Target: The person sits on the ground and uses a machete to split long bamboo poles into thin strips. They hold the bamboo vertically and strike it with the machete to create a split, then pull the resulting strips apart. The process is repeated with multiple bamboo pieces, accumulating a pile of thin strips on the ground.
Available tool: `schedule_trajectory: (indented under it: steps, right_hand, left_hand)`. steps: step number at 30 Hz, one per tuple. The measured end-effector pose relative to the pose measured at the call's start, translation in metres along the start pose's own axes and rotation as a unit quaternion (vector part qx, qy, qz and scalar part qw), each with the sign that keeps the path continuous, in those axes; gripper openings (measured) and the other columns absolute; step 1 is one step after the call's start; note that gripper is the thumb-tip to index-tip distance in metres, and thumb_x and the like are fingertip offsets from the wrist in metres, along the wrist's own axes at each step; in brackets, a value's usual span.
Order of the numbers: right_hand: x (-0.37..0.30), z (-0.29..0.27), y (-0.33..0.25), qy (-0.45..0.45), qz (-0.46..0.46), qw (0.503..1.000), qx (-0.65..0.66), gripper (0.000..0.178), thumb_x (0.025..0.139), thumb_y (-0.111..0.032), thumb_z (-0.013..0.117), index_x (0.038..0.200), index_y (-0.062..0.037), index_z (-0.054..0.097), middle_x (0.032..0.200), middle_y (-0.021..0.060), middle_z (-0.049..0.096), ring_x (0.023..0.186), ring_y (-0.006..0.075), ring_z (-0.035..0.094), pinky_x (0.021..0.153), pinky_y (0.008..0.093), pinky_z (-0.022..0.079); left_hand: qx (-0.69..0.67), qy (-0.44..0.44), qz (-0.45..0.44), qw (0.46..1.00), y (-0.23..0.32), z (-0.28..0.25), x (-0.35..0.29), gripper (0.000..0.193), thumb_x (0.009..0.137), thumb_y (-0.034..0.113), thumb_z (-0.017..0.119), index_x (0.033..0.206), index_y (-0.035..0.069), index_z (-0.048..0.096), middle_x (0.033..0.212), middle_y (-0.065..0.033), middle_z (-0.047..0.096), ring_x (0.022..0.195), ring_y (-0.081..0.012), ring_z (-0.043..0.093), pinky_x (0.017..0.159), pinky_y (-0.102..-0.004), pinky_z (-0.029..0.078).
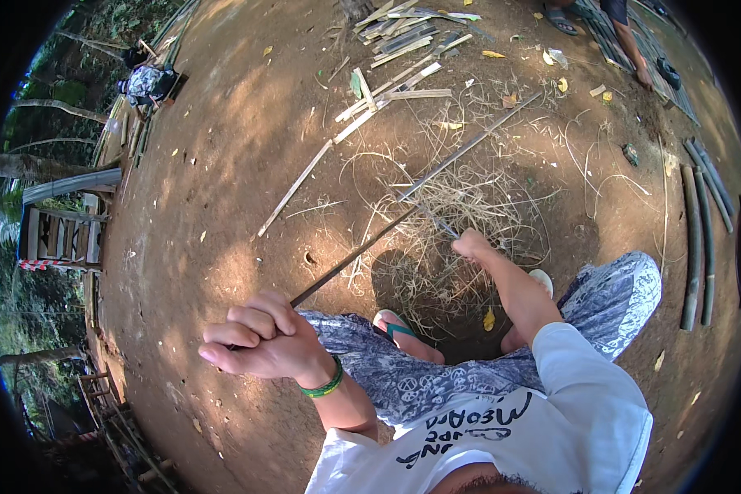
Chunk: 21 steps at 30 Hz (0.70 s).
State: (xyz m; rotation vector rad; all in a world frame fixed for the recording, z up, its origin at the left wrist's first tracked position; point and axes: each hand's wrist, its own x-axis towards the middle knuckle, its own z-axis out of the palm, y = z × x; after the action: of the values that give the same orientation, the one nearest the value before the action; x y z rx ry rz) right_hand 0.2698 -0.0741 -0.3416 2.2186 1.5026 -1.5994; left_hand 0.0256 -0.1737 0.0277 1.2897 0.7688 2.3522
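Observation:
My left hand (259, 336) is closed around the near end of a long, thin bamboo strip (350, 255), which slants away to the far right. In my right hand (473, 245) is a knife, its handle mostly hidden by my fingers. The narrow blade (439, 221) meets the strip near its middle; whether it has cut in cannot be made out. Below the blade lies a loose heap of pale, curly bamboo shavings (477, 206), between and beyond my feet. A green and yellow band circles my left wrist.
Split bamboo pieces (403, 37) are piled at the far middle, with pale strips (305, 181) nearer. Dark bamboo poles (692, 247) lie at right. Another person's hand (644, 76) reaches down at the far right; a further person (148, 84) is at far left, above a wooden structure (66, 218).

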Motion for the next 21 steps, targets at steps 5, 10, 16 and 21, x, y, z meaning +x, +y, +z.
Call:
schedule_trajectory:
  steps: [5,10,16,21]
  right_hand:
    - [0.007,-0.010,-0.005,-0.008,0.046,0.992,0.116,0.022,0.083,-0.015,0.064,0.076,0.0067,0.064,0.065,0.0138,0.062,0.052,0.0186,0.059,0.045,0.0317,0.044]
    - [0.008,-0.005,0.003,-0.014,0.036,0.972,0.231,0.027,0.085,-0.018,0.072,0.075,0.0053,0.062,0.062,0.0124,0.059,0.050,0.0182,0.056,0.045,0.0324,0.043]
    - [-0.043,-0.007,-0.014,0.064,-0.029,0.973,0.222,0.028,0.083,-0.023,0.072,0.075,0.0025,0.063,0.062,0.0094,0.062,0.052,0.0174,0.060,0.049,0.0332,0.048]
    - [-0.044,-0.027,0.022,0.074,-0.052,0.958,0.272,0.021,0.086,-0.017,0.070,0.079,-0.0017,0.058,0.063,0.0045,0.057,0.050,0.0135,0.053,0.043,0.0308,0.042]
  left_hand:
    - [0.048,0.076,-0.001,0.996,0.010,0.013,0.019,0.049,0.109,0.043,0.024,0.069,0.015,0.027,0.048,0.0029,0.021,0.035,-0.0075,0.020,0.031,-0.0229,0.018]
    - [-0.021,0.034,0.033,0.999,0.071,0.019,0.043,0.051,0.109,0.047,0.027,0.069,0.016,0.031,0.048,0.0029,0.023,0.035,-0.0055,0.019,0.032,-0.0217,0.017]
    - [-0.101,-0.059,0.046,0.992,0.058,0.008,0.025,0.051,0.103,0.060,0.028,0.097,0.013,0.045,0.050,0.0034,0.029,0.036,-0.0056,0.023,0.033,-0.0215,0.017]
    - [-0.111,-0.012,0.048,0.993,0.054,0.022,0.028,0.049,0.105,0.058,0.026,0.088,0.015,0.039,0.048,0.0023,0.028,0.034,-0.0083,0.025,0.031,-0.0221,0.019]
